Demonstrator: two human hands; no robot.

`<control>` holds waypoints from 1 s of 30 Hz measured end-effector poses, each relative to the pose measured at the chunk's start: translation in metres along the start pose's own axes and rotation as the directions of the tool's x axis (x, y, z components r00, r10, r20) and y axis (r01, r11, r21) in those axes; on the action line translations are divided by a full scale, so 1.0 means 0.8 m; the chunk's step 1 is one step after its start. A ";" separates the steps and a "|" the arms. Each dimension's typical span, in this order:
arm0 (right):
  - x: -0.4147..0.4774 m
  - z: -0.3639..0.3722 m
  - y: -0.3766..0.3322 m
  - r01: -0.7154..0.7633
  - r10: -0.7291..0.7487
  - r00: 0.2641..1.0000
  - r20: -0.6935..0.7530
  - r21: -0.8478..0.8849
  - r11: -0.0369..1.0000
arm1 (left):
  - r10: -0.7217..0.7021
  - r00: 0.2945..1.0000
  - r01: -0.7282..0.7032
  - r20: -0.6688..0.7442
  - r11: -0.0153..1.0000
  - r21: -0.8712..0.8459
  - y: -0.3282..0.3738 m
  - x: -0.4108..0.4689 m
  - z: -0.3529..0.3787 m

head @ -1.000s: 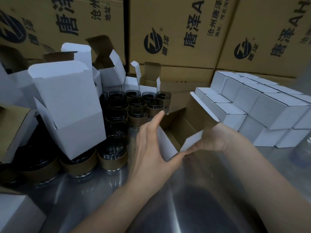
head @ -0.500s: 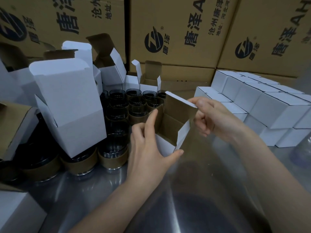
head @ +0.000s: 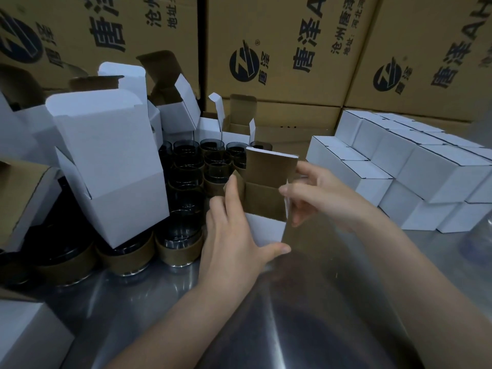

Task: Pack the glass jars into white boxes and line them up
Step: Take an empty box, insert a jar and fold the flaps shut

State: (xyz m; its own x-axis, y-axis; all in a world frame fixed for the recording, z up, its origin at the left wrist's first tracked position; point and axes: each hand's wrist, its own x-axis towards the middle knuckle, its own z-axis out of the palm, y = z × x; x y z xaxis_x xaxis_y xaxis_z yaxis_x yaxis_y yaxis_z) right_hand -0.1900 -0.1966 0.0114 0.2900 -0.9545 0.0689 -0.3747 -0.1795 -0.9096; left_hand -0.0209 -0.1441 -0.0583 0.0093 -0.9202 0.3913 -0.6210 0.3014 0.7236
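A small white box (head: 265, 230) with a brown inside stands upright at the middle of the steel table, its lid flap raised. My left hand (head: 234, 243) grips its left and front wall, thumb under the front corner. My right hand (head: 322, 195) pinches its right side flap. Whether a jar is inside is hidden. Several dark glass jars (head: 181, 235) with brown bands stand in rows to the left and behind. Closed white boxes (head: 431, 179) are stacked in rows at the right.
Several open white boxes (head: 111, 166) lean over the jars at the left. Big brown cartons (head: 279, 49) with printed logos wall the back. Another white box (head: 26, 336) sits at the near left corner. Shiny table surface (head: 266, 328) lies in front.
The box has been turned upright from a tilted pose. Its lid flap now stands up, and my right hand has moved from the lid edge to the right side flap.
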 end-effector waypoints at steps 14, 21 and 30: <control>0.009 -0.031 0.042 -0.157 0.036 0.970 0.241 0.503 0.850 | -0.078 0.996 0.066 -0.050 0.974 -0.215 0.001 0.001 -0.004; 0.010 -0.037 0.054 -0.223 0.037 0.947 0.318 0.572 0.789 | -0.145 0.989 0.121 -0.040 0.926 -0.356 0.006 -0.001 -0.002; 0.014 -0.037 0.061 -0.237 0.112 0.953 0.283 0.461 0.855 | -0.082 0.996 0.068 -0.032 0.948 -0.312 0.002 0.000 -0.005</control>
State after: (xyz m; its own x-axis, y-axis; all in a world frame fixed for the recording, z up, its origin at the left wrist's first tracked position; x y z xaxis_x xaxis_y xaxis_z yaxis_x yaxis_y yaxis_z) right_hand -0.2310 -0.2233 -0.0202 0.4835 -0.8620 -0.1520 0.0166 0.1827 -0.9830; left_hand -0.0186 -0.1425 -0.0548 0.0852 -0.9333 0.3489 -0.3429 0.3014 0.8897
